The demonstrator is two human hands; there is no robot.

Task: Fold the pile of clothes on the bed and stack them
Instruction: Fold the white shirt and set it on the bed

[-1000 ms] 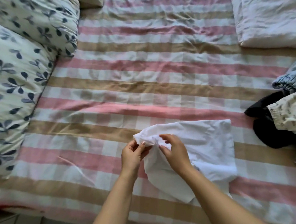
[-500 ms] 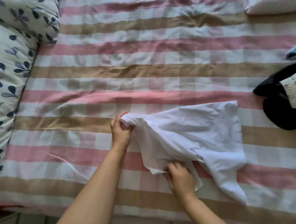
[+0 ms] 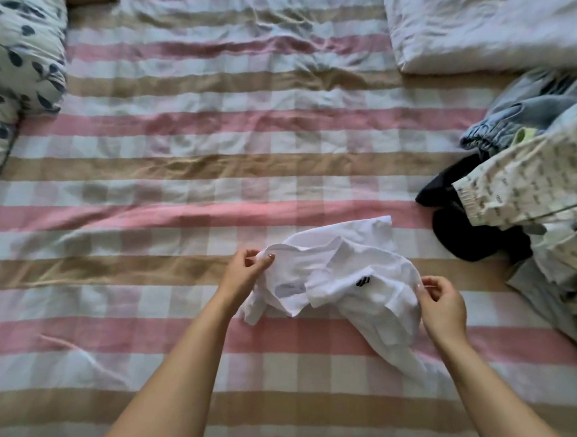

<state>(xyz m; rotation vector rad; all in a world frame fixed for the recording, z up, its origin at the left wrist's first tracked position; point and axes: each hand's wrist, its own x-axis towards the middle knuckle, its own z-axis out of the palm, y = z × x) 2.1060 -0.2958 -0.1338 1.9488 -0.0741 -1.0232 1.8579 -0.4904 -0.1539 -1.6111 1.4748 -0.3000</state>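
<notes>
A white shirt (image 3: 343, 275) with a small black logo lies crumpled on the striped bed sheet (image 3: 194, 176), partly lifted. My left hand (image 3: 246, 270) pinches its upper left edge between thumb and fingers. My right hand (image 3: 442, 304) pinches its right edge. A tail of the shirt trails down toward me between my forearms. The pile of unfolded clothes (image 3: 526, 185) sits at the right: a cream patterned garment on top, a black one under it, blue denim behind.
Leaf-print pillows (image 3: 8, 66) lie along the left edge. A white pillow (image 3: 484, 17) lies at the top right. The bed's near edge runs along the bottom of the view.
My right hand has moved from the shirt's lower edge out to its right side. The shirt has been turned, and its black logo now shows. My left hand keeps its pinch.
</notes>
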